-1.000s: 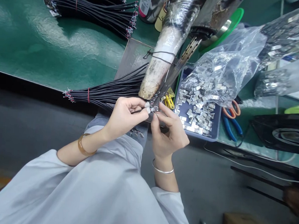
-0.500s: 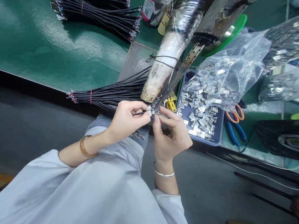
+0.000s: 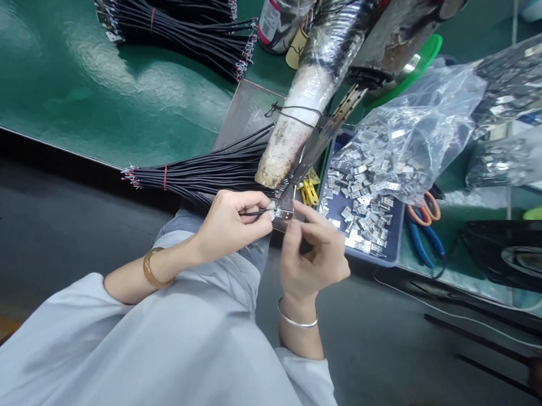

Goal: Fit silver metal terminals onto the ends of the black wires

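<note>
My left hand (image 3: pixel 228 228) pinches a thin black cable (image 3: pixel 254 213) near its end, with pale covers on the thumb and fingertip. From that pinch a small shiny metal piece (image 3: pixel 285 214) juts to the right; how it joins the cable is too small to tell. Just right of it is my right hand (image 3: pixel 316 252), its thumb and forefinger apart and nothing visible between them. Beyond the hands, a red-banded bundle of black cables (image 3: pixel 204 171) lies partly under a white-ended tube (image 3: pixel 281 145). A perforated metal tool shaft (image 3: pixel 343 112) slants down toward the metal piece.
At right, a blue tray (image 3: pixel 394 250) holds many small metal pieces and a plastic bag (image 3: pixel 417 132). Beside it lie pliers (image 3: pixel 423 234) with blue and orange handles. A yellow tool (image 3: pixel 309 192) sits left of the tray. More cable bundles (image 3: pixel 180 32) lie at back left.
My right hand has drawn slightly back from the metal piece, its fingers parting and leaving the piece in plain sight. My left hand keeps its pinch on the cable almost unmoved.
</note>
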### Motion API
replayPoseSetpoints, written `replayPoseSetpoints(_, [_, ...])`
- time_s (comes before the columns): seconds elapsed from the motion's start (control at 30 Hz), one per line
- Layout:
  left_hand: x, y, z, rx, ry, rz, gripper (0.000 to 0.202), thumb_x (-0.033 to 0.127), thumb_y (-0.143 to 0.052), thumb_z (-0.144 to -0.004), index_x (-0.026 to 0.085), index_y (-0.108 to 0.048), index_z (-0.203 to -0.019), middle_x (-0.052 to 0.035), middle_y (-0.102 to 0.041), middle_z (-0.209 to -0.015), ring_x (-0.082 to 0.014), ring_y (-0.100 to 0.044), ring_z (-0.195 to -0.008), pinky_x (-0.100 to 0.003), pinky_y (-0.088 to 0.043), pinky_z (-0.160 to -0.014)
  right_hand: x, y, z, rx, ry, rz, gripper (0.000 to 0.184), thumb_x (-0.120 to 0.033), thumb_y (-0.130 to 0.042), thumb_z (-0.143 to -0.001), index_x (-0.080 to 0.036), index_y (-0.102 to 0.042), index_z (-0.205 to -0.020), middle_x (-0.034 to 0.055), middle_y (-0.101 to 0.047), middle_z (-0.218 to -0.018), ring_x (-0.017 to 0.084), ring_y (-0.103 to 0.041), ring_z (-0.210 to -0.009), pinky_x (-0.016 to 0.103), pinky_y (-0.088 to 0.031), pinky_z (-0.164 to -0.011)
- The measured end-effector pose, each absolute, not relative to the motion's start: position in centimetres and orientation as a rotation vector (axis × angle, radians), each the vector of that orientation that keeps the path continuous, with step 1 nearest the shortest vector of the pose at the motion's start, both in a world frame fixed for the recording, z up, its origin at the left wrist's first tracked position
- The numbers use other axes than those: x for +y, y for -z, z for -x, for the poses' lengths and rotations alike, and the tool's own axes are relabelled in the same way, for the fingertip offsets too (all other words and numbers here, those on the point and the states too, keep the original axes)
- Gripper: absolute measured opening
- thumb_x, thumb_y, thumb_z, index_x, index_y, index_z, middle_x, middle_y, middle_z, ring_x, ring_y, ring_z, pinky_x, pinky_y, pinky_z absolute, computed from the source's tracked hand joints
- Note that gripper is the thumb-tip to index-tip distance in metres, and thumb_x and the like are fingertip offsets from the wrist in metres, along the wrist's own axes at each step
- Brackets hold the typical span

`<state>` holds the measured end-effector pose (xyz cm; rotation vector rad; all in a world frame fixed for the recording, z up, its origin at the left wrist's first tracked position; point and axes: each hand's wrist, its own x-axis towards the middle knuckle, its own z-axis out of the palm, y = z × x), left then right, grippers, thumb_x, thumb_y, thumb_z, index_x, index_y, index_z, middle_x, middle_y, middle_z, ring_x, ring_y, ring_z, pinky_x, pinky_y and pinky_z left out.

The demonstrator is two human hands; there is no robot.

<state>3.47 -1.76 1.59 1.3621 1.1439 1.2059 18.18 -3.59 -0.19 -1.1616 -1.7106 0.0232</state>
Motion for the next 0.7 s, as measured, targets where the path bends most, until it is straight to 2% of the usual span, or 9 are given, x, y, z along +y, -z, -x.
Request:
replayPoseSetpoints(0.1, [-2.0,-1.2,-3.1,1.118,-1.267,-1.634,0.015,0.014,-0.058,-0.079,0.015,-0.072,-0.073,0.003,-0.059,-0.058,-0.0057,-0.036,-0.046,-0.019,-0.03,-0.047,-3.3,-0.6,-18.4,-1.621,-0.318,1.26,0.011,-0.021,-0.061,-0.099,-0.023,-0.054,-0.09,-0.0069,-0.069,-0.071,0.006,-0.061,-0.046,0.015,-0.045,-0.044])
replayPoseSetpoints(0.17, [-2.0,-1.2,-2.8,1.076,-1.298,-1.767,0.016,0.014,-0.059,-0.079,0.016,-0.074,-0.075,0.0013,-0.063,-0.06,-0.0069,-0.04,-0.048,-0.021,-0.034,-0.05,-3.0,-1.1,-18.4,-1.596,-0.587,1.26,0.014,-0.023,-0.057,-0.101,-0.024,-0.05,-0.088,-0.0129,-0.051,-0.056,0.005,-0.049,-0.037,0.013,-0.037,-0.038])
replayPoseSetpoints(0.2, [-2.0,-1.3,-2.6,1.058,-1.298,-1.783,0.015,0.014,-0.059,-0.078,0.016,-0.074,-0.074,0.0016,-0.061,-0.058,-0.0073,-0.04,-0.048,-0.021,-0.034,-0.05,-2.9,-1.3,-18.4,-1.595,-0.682,1.237,0.015,-0.024,-0.056,-0.101,-0.024,-0.049,-0.088,-0.0136,-0.047,-0.054,0.005,-0.047,-0.036,0.013,-0.037,-0.037])
replayPoseSetpoints(0.27, [-1.8,-1.6,-2.1,1.027,-1.251,-1.706,0.013,0.016,-0.061,-0.077,0.016,-0.07,-0.068,0.0032,-0.055,-0.054,-0.0069,-0.038,-0.047,-0.021,-0.031,-0.047,-2.7,-1.3,-18.6,-1.636,-0.69,1.193,0.013,-0.023,-0.056,-0.101,-0.024,-0.051,-0.089,-0.0107,-0.054,-0.062,0.006,-0.054,-0.044,0.015,-0.043,-0.042])
replayPoseSetpoints(0.37, [-1.6,-2.1,-1.6,0.958,-1.09,-1.47,0.017,0.017,-0.061,-0.077,0.015,-0.062,-0.059,0.0052,-0.047,-0.052,-0.0054,-0.031,-0.047,-0.02,-0.025,-0.044,-2.8,-1.0,-19.0,-1.826,-0.307,1.126,0.009,-0.017,-0.06,-0.098,-0.023,-0.058,-0.092,-0.0023,-0.069,-0.082,0.011,-0.071,-0.07,0.02,-0.057,-0.062])
replayPoseSetpoints(0.43, [-1.5,-2.1,-1.5,0.935,-1.006,-1.35,0.019,0.018,-0.063,-0.076,0.015,-0.06,-0.058,0.0059,-0.043,-0.052,-0.0051,-0.029,-0.048,-0.02,-0.024,-0.045,-3.0,-1.0,-19.2,-1.898,-0.042,1.077,0.011,-0.012,-0.062,-0.097,-0.023,-0.063,-0.093,-0.0002,-0.073,-0.086,0.014,-0.073,-0.08,0.024,-0.059,-0.072])
replayPoseSetpoints(0.53, [-1.5,-1.8,-1.5,0.945,-0.968,-1.27,0.016,0.02,-0.066,-0.073,0.014,-0.06,-0.059,0.0051,-0.044,-0.054,-0.0059,-0.032,-0.051,-0.02,-0.025,-0.047,-3.7,-1.6,-19.1,-1.858,0.056,1.1,0.014,-0.011,-0.068,-0.094,-0.025,-0.068,-0.095,-0.0024,-0.072,-0.083,0.012,-0.07,-0.074,0.024,-0.056,-0.07])
replayPoseSetpoints(0.7, [-1.5,-1.6,-1.7,0.944,-0.964,-1.261,0.013,0.02,-0.066,-0.07,0.014,-0.06,-0.06,0.0045,-0.044,-0.056,-0.0065,-0.034,-0.053,-0.02,-0.026,-0.049,-4.4,-1.6,-18.2,-1.913,-0.156,1.183,0.01,-0.014,-0.067,-0.095,-0.023,-0.064,-0.092,-0.003,-0.07,-0.082,0.011,-0.067,-0.074,0.022,-0.053,-0.066])
